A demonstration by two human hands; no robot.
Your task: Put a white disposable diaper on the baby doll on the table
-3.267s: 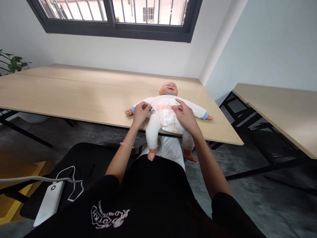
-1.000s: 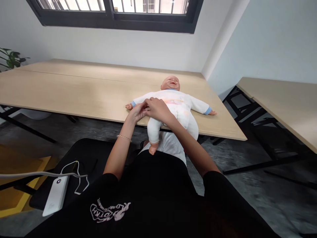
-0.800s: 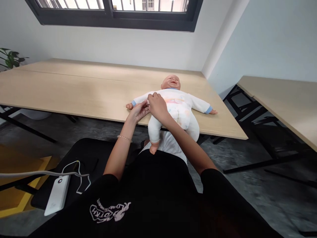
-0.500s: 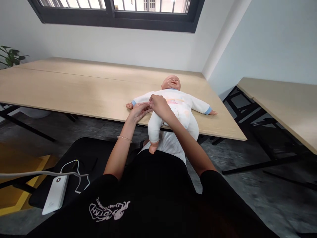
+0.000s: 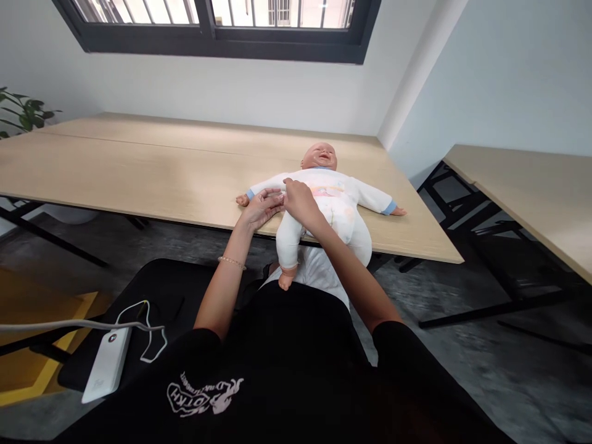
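A baby doll [image 5: 333, 179] in a white outfit with blue cuffs lies on its back at the table's front edge, its legs hanging over. Over its hips is what looks like a printed diaper [image 5: 343, 219]. My right hand [image 5: 300, 200] is at the doll's waist on the left of the view, fingers pinched together; whatever they grip is hidden. Palm partly turned up, my left hand [image 5: 263, 208] rests beside the doll's hip with its fingers stretched towards the right hand's fingertips. The doll's far-side arm and leg lie untouched.
The doll lies on a long wooden table [image 5: 152, 166] below a barred window. A second table [image 5: 531, 191] stands at the right. On a black chair [image 5: 157, 283] at the lower left lies a white power bank [image 5: 107, 364] with a cable. A plant [image 5: 28, 114] is at far left.
The left hand's fingers have opened out a little from the right hand's. The right hand stays pinched at the doll's waist. The view has tilted slightly; the doll lies as before.
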